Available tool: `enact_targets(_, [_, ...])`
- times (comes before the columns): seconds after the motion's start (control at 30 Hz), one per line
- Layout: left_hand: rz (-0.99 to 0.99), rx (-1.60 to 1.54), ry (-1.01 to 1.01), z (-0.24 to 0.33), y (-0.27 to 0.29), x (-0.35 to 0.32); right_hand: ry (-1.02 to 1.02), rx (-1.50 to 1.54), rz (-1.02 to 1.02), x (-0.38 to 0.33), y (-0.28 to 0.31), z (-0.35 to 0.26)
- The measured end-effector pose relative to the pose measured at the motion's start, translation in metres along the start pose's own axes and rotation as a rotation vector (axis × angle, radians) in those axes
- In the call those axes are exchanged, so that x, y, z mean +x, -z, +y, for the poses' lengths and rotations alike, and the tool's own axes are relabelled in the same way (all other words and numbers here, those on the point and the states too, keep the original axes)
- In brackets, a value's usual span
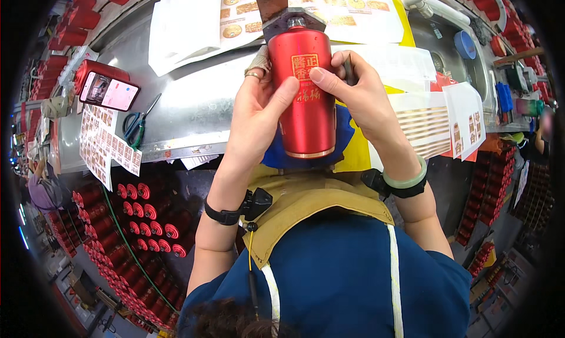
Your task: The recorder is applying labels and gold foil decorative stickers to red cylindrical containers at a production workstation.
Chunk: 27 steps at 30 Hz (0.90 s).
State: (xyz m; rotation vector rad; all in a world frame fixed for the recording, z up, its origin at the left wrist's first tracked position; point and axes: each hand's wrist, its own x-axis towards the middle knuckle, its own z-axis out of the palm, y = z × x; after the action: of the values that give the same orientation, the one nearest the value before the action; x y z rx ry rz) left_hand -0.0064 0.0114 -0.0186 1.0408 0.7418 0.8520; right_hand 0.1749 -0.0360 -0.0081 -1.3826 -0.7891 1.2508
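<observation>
Between my two hands is a glossy red bottle with gold lettering on its front. Its neck points away from me, resting against a dark metal holder at the table's far side. My left hand grips the bottle's left side, thumb along the front; a ring and a light finger wrap show on it. On the right, my right hand curls round the upper side, with its thumb pressed on the gold lettering. The fingers behind the bottle are hidden.
Printed gold label sheets lie at the back of the metal table. Left are a phone against a red bottle, and scissors. Striped sheets and a sink are on the right. Red bottles stack below.
</observation>
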Motion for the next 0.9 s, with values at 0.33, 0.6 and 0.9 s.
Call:
enact_targets(0.33, [0.019, -0.059, -0.034, 0.003, -0.006, 0.003, 0.261, -0.176, 0.05, -0.003, 0.017, -0.012])
enact_targets(0.6, [0.025, 0.083, -0.163, -0.001, -0.008, 0.008, 0.938, -0.706, 0.07, -0.017, 0.027, -0.009])
enact_targets(0.9, [0.054, 0.253, -0.207, -0.006, -0.001, 0.014, 1.245, -0.985, -0.073, -0.027, 0.027, -0.024])
